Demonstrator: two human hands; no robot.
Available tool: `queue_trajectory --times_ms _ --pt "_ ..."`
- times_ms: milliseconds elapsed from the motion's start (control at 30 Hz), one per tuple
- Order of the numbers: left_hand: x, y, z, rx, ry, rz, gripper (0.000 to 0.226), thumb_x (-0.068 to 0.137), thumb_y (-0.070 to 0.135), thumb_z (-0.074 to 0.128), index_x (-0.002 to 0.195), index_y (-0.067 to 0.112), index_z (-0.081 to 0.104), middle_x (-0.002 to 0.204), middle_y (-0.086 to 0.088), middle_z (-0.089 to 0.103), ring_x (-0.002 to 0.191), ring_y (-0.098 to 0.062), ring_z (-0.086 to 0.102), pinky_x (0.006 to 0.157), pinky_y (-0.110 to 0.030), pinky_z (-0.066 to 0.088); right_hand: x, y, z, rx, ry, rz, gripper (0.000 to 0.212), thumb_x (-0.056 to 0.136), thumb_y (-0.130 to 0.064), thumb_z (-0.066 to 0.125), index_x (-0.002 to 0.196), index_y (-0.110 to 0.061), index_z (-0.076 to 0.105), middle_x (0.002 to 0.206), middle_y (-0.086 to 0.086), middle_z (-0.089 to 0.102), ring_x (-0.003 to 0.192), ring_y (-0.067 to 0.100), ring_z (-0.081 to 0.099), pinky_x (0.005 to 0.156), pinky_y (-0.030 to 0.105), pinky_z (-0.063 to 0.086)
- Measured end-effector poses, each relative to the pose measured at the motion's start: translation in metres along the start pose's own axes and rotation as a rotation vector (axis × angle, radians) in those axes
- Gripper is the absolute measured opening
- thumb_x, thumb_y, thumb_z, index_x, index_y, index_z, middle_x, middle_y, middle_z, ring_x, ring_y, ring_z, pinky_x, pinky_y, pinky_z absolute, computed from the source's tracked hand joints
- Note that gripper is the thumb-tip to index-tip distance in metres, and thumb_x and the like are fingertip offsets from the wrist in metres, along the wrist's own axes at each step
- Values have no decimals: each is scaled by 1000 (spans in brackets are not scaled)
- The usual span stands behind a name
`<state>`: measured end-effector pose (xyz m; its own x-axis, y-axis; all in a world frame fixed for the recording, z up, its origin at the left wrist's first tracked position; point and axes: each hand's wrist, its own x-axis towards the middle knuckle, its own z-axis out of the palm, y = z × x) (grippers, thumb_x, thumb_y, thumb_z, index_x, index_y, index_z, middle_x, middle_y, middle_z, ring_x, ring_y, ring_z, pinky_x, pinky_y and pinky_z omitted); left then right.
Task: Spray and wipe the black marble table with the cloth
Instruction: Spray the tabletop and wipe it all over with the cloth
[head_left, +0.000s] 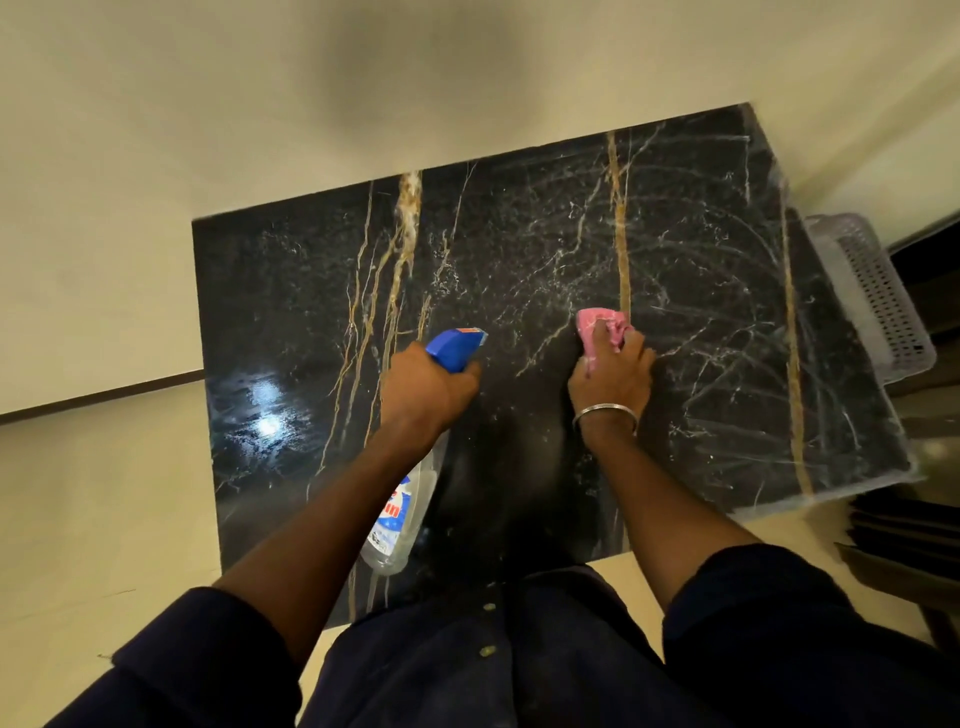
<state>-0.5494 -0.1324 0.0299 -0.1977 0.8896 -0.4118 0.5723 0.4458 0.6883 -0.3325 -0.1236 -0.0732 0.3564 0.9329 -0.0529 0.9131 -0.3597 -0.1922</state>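
The black marble table (291, 312) with gold and white veins fills the middle of the head view. My left hand (423, 389) grips a clear spray bottle (400, 514) by its neck; the blue trigger head (454, 347) points away from me over the tabletop. My right hand (613, 376), with a metal bangle at the wrist, presses a bunched pink cloth (597, 325) onto the marble right of centre. Curved wet streaks cover the table's right half.
A pale perforated plastic basket (878, 296) stands just past the table's right edge. A cream wall runs behind the table and light floor lies to the left. Dark furniture (914, 530) sits at the lower right. A light glares off the marble at left.
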Motion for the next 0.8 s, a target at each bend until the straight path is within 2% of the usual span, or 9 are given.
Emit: queue_trajectory --times_ms 133,233,300,400,467,567,667,800 --pt "1 12 4 -21 26 -3 16 81 25 70 85 14 59 64 1 55 55 -10 52 52 -21 42 -21 -60 13 17 -82 -279 58 79 -24 53 136 -21 44 129 17 49 97 31 50 75 38 46" --pt "4 18 4 -14 75 21 19 82 30 70 78 15 59 57 4 52 49 -9 47 51 -23 41 -46 -101 18 97 -186 -459 54 76 -19 50 129 -11 49 126 15 52 97 32 50 78 40 48" --pt "7 21 4 -4 97 17 22 82 31 70 77 13 59 57 2 51 49 -10 46 51 -25 42 -49 -105 17 131 -228 -523 52 75 -16 60 125 -6 52 127 15 54 98 33 52 78 43 50" --pt "14 22 5 -12 98 -4 21 79 30 71 74 15 58 59 0 53 52 -14 49 54 -29 48 -30 -82 14 73 -187 -612 53 76 -21 63 127 -15 50 127 16 52 97 34 52 74 42 50" --pt "18 25 5 -6 76 -28 18 80 29 70 80 15 59 62 0 55 55 -13 53 54 -26 48 -7 -55 9 20 -141 -528 57 75 -22 61 131 -22 48 125 16 51 94 32 50 72 39 48" --pt "22 28 9 -26 32 -51 19 83 25 69 93 11 59 70 -1 58 60 -11 57 58 -26 49 30 -13 2 -59 -78 -366 57 80 -28 56 136 -24 46 124 16 49 96 33 48 77 41 47" --pt "23 33 13 -44 22 -38 18 84 23 68 92 10 59 70 -3 57 59 -12 54 57 -25 48 55 14 -5 1 -32 -207 57 79 -27 60 135 -22 50 126 17 48 101 37 47 80 43 48" --pt "29 35 17 -55 26 -49 19 83 23 69 91 9 59 70 -4 57 58 -13 54 57 -28 51 55 7 -4 36 -7 -87 54 79 -26 63 132 -20 53 126 19 48 103 38 46 79 44 47"
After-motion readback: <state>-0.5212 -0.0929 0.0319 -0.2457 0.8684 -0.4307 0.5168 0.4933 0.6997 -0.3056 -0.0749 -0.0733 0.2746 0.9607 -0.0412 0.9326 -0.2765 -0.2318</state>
